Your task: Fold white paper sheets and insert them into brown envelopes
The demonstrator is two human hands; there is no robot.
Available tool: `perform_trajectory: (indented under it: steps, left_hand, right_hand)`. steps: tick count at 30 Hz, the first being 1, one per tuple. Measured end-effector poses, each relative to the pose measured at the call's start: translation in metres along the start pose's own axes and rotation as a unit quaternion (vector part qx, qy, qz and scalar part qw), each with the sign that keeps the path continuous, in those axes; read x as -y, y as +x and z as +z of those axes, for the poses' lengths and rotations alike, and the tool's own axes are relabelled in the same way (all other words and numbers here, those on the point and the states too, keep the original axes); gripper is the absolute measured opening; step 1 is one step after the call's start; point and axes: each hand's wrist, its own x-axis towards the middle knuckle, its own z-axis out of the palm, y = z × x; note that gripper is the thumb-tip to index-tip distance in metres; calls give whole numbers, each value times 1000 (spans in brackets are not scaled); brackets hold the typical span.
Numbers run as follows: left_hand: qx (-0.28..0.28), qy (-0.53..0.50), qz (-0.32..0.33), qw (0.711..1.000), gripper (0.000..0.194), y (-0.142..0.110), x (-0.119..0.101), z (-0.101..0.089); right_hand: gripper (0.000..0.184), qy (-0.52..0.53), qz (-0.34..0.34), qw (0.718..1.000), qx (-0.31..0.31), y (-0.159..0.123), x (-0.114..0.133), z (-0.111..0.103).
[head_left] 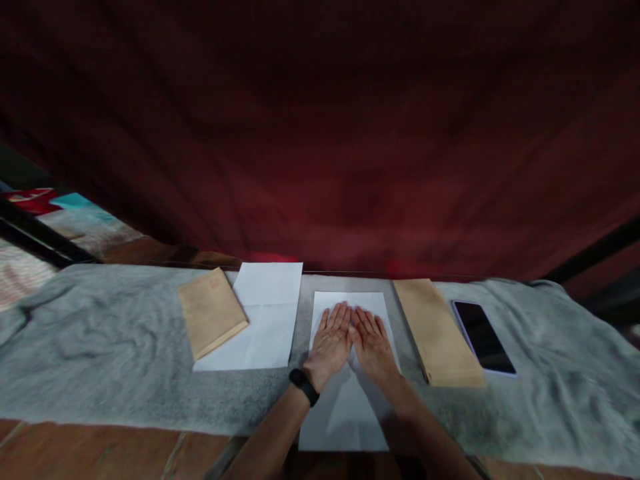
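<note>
The left hand and the right hand are laid side by side, palms down, on a white sheet. Both are stretched out flat, fingers straight, and nothing is gripped. A black band is worn on the left wrist. The sheet is set in the middle of the bench, which is covered by a grey cloth. On the left, a creased white paper is partly hidden by a small brown packet. On the right, a long brown packet is placed just beside a phone. A dark red cloth is hung behind
</note>
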Motion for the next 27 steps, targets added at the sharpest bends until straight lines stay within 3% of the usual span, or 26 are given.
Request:
perform_trajectory:
  steps: [12, 19, 27]
  left_hand:
    - [-35, 25, -56, 998, 59, 20, 11, 16]
    - [-52, 20, -83, 995, 56, 22, 12, 18]
    - [-49, 43, -135, 989, 55, 16, 20, 6]
  right_hand:
    - [52, -32, 53, 998, 30, 21, 7, 3]
    - [52, -43, 61, 997, -4, 22, 7, 6]
    - [56, -65, 61, 995, -45, 17, -12, 13]
